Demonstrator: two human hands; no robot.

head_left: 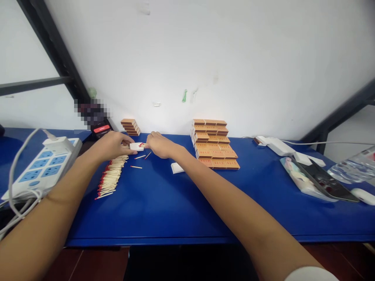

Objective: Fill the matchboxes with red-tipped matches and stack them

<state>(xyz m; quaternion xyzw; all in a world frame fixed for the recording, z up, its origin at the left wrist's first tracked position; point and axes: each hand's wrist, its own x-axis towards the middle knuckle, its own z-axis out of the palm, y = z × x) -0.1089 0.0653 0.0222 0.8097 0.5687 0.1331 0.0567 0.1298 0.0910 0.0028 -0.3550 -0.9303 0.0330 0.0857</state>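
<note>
My left hand (113, 145) grips the left end of a small white matchbox tray (135, 146) just above the blue table. At the tray's other end, my right hand (160, 145) is closed with matches (142, 145) at its fingertips, their red heads over the tray. How many it pinches is too small to tell. A long pile of loose matches (113, 175) lies below my left hand, red heads mostly to the left. A few stray matches (136, 167) rest beside the pile. Another white tray (177, 168) lies partly behind my right forearm.
Stacked orange matchboxes (215, 146) stand against the wall, with a smaller stack (131, 127) behind my hands. A power strip (43, 166) with cables is at the left, near an upright phone (102, 128). A tablet-like dark device (325, 179) and a plastic bottle (353, 168) lie right.
</note>
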